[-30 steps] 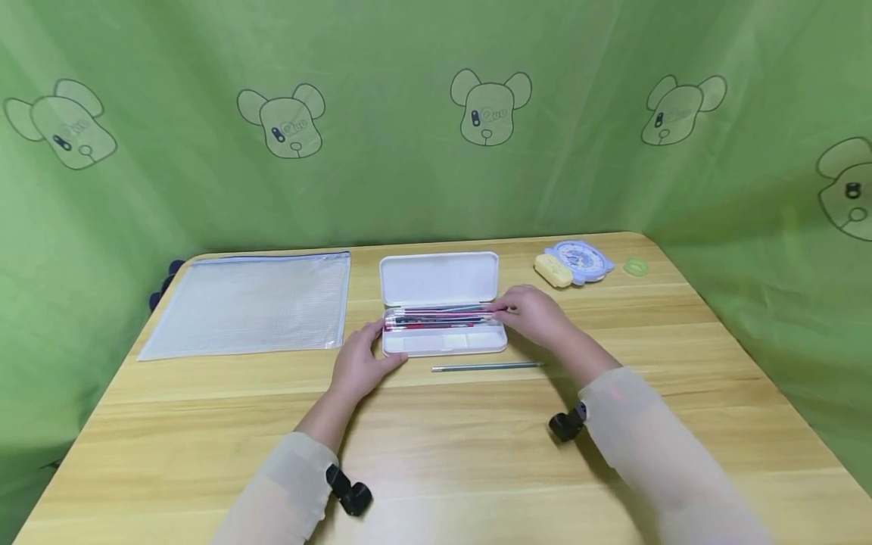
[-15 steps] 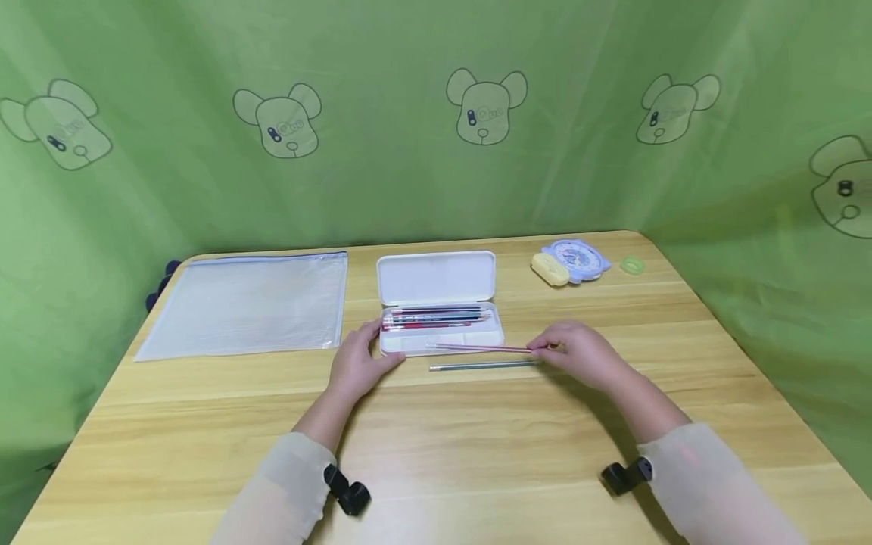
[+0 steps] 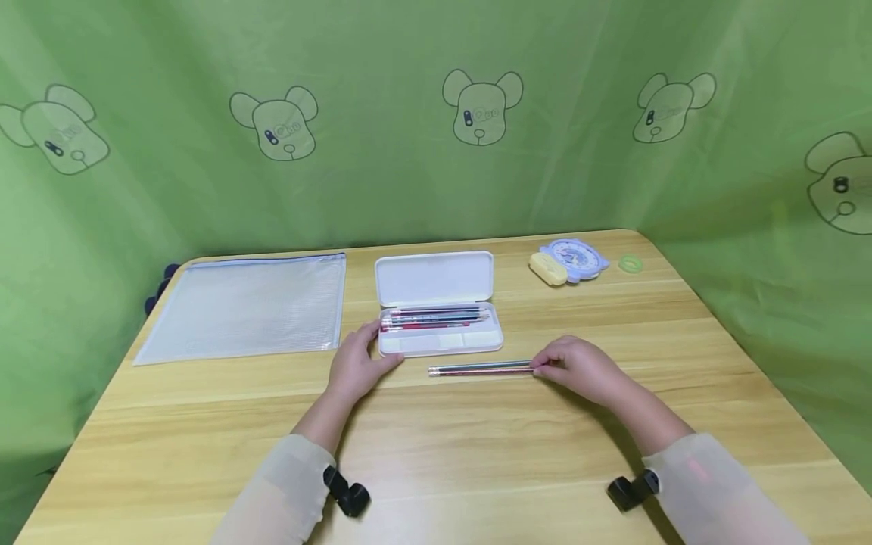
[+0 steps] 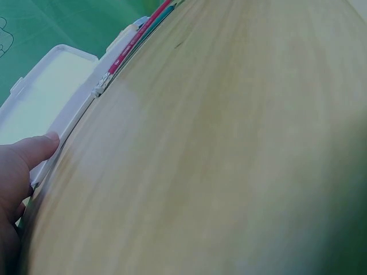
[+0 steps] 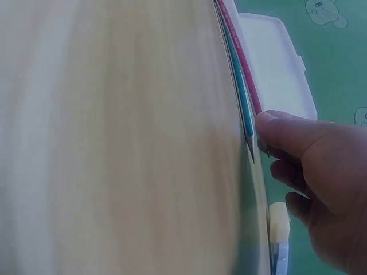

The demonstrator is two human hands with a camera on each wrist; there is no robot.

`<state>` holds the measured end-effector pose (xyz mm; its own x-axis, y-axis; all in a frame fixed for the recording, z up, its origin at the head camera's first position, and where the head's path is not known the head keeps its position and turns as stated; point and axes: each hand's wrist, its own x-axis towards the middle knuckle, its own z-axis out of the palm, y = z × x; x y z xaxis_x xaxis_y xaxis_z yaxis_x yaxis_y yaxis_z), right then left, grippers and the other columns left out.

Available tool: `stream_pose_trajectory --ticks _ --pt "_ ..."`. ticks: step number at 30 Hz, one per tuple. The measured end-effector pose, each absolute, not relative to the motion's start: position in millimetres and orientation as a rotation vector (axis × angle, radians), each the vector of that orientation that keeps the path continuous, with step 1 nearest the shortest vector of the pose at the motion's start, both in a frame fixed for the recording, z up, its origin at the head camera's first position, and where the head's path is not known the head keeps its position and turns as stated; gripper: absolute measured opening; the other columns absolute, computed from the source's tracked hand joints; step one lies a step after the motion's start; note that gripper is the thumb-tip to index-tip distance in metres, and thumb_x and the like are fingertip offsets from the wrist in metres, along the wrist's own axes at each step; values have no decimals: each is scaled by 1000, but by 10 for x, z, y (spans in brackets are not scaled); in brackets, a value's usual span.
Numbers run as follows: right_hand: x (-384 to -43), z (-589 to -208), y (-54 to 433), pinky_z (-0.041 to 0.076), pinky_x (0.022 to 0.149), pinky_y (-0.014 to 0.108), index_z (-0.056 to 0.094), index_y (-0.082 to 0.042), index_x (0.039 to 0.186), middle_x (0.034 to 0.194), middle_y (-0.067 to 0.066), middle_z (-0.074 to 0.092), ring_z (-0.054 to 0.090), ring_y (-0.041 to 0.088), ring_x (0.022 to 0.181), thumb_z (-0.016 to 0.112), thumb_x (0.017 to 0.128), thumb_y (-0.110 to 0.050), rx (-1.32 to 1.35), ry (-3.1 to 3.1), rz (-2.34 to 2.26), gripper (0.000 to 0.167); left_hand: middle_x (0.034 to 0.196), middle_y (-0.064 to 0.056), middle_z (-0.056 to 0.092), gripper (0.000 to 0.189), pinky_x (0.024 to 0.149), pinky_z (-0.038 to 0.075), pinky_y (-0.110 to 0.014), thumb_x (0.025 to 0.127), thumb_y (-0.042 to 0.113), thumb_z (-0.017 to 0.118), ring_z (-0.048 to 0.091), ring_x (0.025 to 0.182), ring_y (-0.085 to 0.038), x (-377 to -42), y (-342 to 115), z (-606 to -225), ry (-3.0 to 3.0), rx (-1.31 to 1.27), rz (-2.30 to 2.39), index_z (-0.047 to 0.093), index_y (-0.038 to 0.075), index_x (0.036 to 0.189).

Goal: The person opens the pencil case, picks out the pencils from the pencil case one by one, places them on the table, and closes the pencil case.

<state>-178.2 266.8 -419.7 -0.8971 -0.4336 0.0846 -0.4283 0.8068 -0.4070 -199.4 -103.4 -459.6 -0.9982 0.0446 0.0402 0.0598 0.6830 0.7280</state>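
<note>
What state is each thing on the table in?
Pencil case: open, left hand holding it
Red pencil: pinched by right hand
Teal pencil: lying on the table
Other pencils: lying in the pencil case
Mesh pouch: flat, zipper state unclear
Blue disc: lying flat
Yellow block: beside the blue disc
Green ring: lying flat

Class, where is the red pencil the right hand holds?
In the head view, the red pencil is just right of centre, alongside the green pencil, in front of the open pencil case.
</note>
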Motion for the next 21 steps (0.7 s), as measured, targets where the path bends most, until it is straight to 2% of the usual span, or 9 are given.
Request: stream_pose_trajectory --ticks 5,21 --pt "-1803 -4212 2663 55 86 46 76 -15 87 87 -6 72 65 20 90 75 85 -19 -701 2972 -642 5 149 -12 49 79 119 31 -50 80 39 77 41 141 -36 -1996 -1041 -4596 -2856 -105 -1233 46 9 146" --pt "-1867 -4271 2650 54 87 46 75 -18 85 85 -6 70 65 19 89 76 83 -13 -677 2967 -637 5 150 -11 48 79 120 30 -50 81 40 77 39 142 -35 -1986 -1036 -4590 -2866 -87 -1247 45 9 147"
